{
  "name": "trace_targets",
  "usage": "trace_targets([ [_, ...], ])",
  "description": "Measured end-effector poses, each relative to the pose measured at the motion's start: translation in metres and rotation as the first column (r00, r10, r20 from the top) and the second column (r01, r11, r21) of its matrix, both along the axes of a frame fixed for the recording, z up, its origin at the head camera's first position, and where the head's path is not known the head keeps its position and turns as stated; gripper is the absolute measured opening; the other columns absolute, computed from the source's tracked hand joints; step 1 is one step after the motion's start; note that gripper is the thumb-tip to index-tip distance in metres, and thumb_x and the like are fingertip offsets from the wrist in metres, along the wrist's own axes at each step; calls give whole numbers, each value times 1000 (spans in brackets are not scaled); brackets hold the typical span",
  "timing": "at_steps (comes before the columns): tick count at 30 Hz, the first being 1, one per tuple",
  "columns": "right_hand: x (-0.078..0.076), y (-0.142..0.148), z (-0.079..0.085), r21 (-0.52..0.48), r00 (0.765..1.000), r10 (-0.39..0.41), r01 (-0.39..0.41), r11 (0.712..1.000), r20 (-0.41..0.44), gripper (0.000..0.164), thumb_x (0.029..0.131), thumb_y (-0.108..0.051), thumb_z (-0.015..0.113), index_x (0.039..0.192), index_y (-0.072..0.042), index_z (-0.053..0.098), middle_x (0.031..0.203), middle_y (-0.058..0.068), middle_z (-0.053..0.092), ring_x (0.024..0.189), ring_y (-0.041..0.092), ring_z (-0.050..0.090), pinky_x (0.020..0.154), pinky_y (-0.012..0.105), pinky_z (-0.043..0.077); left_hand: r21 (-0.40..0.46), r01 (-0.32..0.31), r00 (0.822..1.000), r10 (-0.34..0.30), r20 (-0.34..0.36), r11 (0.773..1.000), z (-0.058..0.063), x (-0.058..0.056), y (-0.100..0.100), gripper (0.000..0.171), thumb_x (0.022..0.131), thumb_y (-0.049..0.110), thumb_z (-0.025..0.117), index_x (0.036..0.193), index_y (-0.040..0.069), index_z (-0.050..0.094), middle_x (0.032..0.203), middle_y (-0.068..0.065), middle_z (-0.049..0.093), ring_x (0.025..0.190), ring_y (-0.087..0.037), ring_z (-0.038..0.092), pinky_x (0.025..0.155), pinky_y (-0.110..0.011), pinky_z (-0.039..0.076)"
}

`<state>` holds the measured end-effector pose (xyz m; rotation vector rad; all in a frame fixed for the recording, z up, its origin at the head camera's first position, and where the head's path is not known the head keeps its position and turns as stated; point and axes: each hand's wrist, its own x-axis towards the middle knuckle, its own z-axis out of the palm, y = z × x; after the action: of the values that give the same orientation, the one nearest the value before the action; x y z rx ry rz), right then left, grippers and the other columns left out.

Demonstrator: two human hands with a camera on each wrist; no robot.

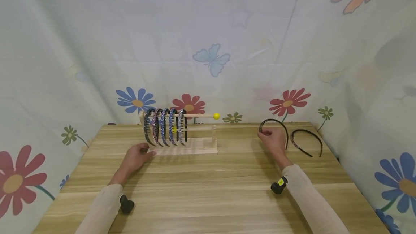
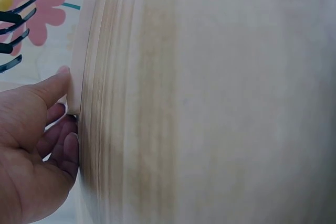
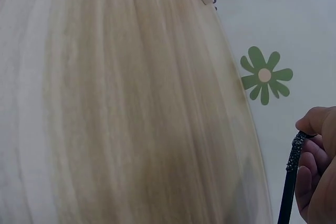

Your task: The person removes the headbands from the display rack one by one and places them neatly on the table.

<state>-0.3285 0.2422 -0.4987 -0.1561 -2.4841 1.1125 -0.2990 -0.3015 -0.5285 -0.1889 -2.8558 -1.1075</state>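
Note:
A wooden headband stand (image 1: 201, 146) carries several glittery headbands (image 1: 165, 127) on its upper rod. My left hand (image 1: 138, 156) grips the left end of the stand's base; the left wrist view shows the thumb along the base (image 2: 77, 85) and the fingers curled by its corner. On the right, my right hand (image 1: 274, 141) pinches a black headband (image 1: 282, 124) near one side, its arch standing up above the hand. Sparkling stones show on that band beside the thumb in the right wrist view. Another dark headband (image 1: 307, 131) lies on the table just right of this hand.
A yellow ball (image 1: 216, 116) caps the right end of the stand's upper rod. Everything stands on a wood-grain table (image 1: 208, 190), whose back edge meets a flower-printed cloth (image 1: 247, 82). Each wrist bears a small black camera (image 1: 278, 186).

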Motion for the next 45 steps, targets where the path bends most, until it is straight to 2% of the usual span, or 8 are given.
trace_targets([
  [7,-1,4,-6,5,1000,-6,6,1000,7,17,84,-17,83,91,-2,81,87,13,78,79,26,72,66,30,52,-6,-6,1000,6,9,1000,0,0,-1,55,98,31,71,134,-10,59,131,-31,63,123,-47,59,105,-60,47],
  [15,-2,7,-10,22,996,-33,32,999,77,22,86,-22,82,97,-3,81,95,14,79,87,30,73,76,42,56,5,-15,999,15,29,1000,1,1,0,56,99,31,71,134,-10,59,131,-30,63,123,-46,59,104,-59,47],
  [22,-2,9,-12,57,994,-32,26,998,101,23,88,-24,81,98,-3,81,97,14,78,88,30,73,75,41,57,-1,-15,999,15,37,1000,1,1,1,56,99,31,70,135,-10,58,132,-31,63,123,-46,60,104,-60,48],
  [31,-4,11,-15,81,995,-37,30,996,91,24,86,-26,82,96,-4,82,96,13,79,87,30,73,74,41,57,-4,-13,999,13,36,1000,0,0,0,58,99,31,70,136,-11,56,132,-32,62,122,-46,60,103,-60,48],
  [34,-5,11,-16,74,995,-34,27,997,94,25,86,-26,82,96,-4,82,97,13,79,86,29,73,72,38,56,0,-14,999,14,43,1000,0,0,0,59,99,32,70,137,-11,56,133,-32,61,123,-47,59,103,-59,48],
  [40,-5,12,-17,42,987,-23,17,999,156,27,88,-28,80,100,-4,81,102,13,78,87,25,70,66,29,50,-3,-9,999,9,41,1000,2,0,1,58,99,31,69,137,-11,56,133,-32,61,122,-46,60,103,-59,49],
  [45,-5,12,-19,38,983,-18,11,999,184,29,89,-31,79,103,-5,81,104,13,78,93,30,71,75,36,55,-8,-9,999,9,44,1000,2,0,2,58,99,32,69,136,-11,56,133,-32,61,122,-46,60,103,-59,49],
])
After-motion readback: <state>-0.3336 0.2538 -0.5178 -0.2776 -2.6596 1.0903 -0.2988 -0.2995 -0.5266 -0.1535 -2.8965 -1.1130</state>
